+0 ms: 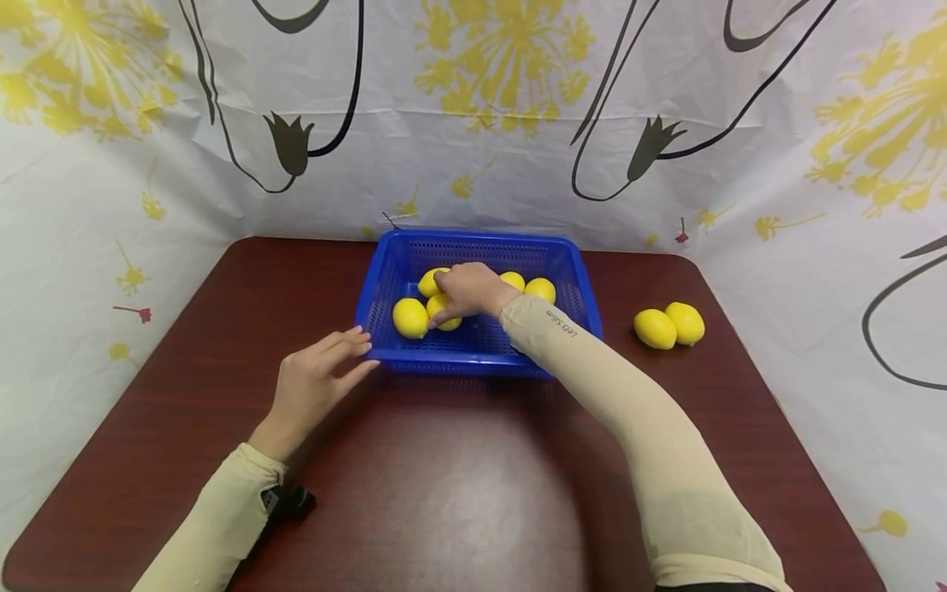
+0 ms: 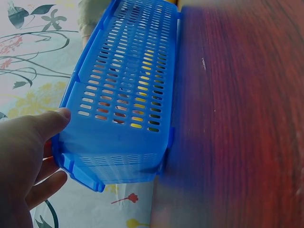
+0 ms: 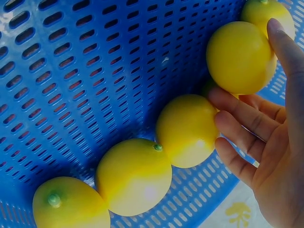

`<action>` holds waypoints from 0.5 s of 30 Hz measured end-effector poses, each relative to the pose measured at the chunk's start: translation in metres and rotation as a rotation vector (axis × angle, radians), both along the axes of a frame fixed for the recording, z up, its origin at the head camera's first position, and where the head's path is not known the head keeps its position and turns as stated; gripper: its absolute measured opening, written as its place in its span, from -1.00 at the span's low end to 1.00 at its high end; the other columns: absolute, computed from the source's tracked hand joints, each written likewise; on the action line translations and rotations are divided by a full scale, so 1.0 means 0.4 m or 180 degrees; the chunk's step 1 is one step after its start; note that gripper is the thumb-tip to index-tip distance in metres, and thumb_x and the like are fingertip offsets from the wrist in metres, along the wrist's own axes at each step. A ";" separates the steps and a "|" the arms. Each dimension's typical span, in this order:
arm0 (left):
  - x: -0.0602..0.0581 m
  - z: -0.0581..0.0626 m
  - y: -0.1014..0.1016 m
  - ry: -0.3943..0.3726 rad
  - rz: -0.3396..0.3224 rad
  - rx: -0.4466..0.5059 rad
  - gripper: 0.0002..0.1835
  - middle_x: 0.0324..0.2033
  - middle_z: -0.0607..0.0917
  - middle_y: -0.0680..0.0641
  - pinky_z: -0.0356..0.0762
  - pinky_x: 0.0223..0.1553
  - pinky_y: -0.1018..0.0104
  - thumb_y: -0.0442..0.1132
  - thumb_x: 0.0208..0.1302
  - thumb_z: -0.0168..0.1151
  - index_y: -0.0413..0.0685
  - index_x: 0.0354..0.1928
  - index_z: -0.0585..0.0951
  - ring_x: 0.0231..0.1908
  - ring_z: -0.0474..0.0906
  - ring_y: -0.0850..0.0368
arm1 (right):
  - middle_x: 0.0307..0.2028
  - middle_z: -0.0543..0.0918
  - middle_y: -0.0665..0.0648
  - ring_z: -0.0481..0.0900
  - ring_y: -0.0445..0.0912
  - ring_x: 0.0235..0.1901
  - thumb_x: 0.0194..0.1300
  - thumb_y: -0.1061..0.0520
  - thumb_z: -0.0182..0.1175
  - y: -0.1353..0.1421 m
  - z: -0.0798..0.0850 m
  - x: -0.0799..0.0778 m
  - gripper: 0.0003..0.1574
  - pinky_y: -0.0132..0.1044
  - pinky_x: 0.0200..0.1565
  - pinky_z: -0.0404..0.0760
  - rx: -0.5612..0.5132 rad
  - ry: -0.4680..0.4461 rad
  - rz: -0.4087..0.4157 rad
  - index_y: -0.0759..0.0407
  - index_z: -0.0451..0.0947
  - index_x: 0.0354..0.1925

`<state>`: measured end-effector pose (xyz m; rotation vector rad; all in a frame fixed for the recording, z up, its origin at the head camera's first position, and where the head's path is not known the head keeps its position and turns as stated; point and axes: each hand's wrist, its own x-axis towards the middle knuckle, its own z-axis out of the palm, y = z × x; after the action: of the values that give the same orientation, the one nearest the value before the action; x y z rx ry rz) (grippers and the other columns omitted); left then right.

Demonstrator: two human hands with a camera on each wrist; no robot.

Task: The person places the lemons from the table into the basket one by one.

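Note:
A blue perforated plastic basket [image 1: 473, 359] stands near the back of the table, with several yellow lemons in it. My left hand [image 1: 314, 378] holds its front left corner; in the left wrist view the thumb [image 2: 59, 118] lies on the near side of the rim and the fingers reach behind it. Inside the basket, my right hand [image 1: 477, 289] has thumb and fingers around a lemon [image 3: 240, 59]. Close by lie a front left lemon [image 1: 410, 318] and one behind it [image 1: 431, 282]. Toward the basket's right side sits another lemon [image 1: 540, 290], partly behind the right forearm.
Two more lemons, a left one [image 1: 654, 329] and a right one [image 1: 685, 323], lie side by side on the dark red-brown table [image 1: 459, 477], right of the basket. A white cloth [image 1: 503, 181] with yellow and dark flower prints hangs around the back and sides.

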<state>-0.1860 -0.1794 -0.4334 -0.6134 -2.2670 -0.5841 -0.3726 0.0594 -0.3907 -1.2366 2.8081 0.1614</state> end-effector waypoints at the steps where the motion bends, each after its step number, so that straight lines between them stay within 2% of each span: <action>1: 0.000 0.000 0.000 0.0009 -0.0005 0.0009 -0.62 -0.13 0.81 -0.05 0.71 -0.14 0.14 0.05 0.12 0.47 -0.06 -0.14 0.76 -0.03 0.75 0.04 | -0.54 0.41 -0.03 0.38 -0.10 -0.50 0.00 -0.64 0.23 0.001 0.000 0.000 -0.16 -0.21 -0.40 0.40 -0.0003 0.0001 0.0002 0.02 0.52 -0.19; 8: 0.000 -0.003 0.004 0.0067 -0.0033 0.0097 -0.49 -0.16 0.82 -0.05 0.71 -0.19 0.09 0.24 0.26 0.20 -0.05 -0.16 0.77 -0.07 0.76 -0.01 | -0.55 0.37 -0.04 0.35 -0.11 -0.52 0.01 -0.64 0.21 0.003 -0.004 -0.001 -0.19 -0.23 -0.42 0.35 -0.0005 -0.0020 0.0005 0.01 0.51 -0.23; 15: 0.000 0.001 0.004 0.0045 -0.0016 0.0061 -0.53 -0.15 0.82 -0.04 0.71 -0.17 0.12 0.21 0.25 0.26 -0.06 -0.15 0.77 -0.05 0.76 0.02 | -0.55 0.37 -0.04 0.35 -0.11 -0.53 0.02 -0.63 0.23 0.010 0.002 0.002 -0.22 -0.23 -0.42 0.34 -0.0045 -0.0054 -0.0021 0.00 0.49 -0.26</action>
<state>-0.1862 -0.1779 -0.4332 -0.6120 -2.2447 -0.6013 -0.3718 0.0634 -0.3900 -1.2255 2.8035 0.1302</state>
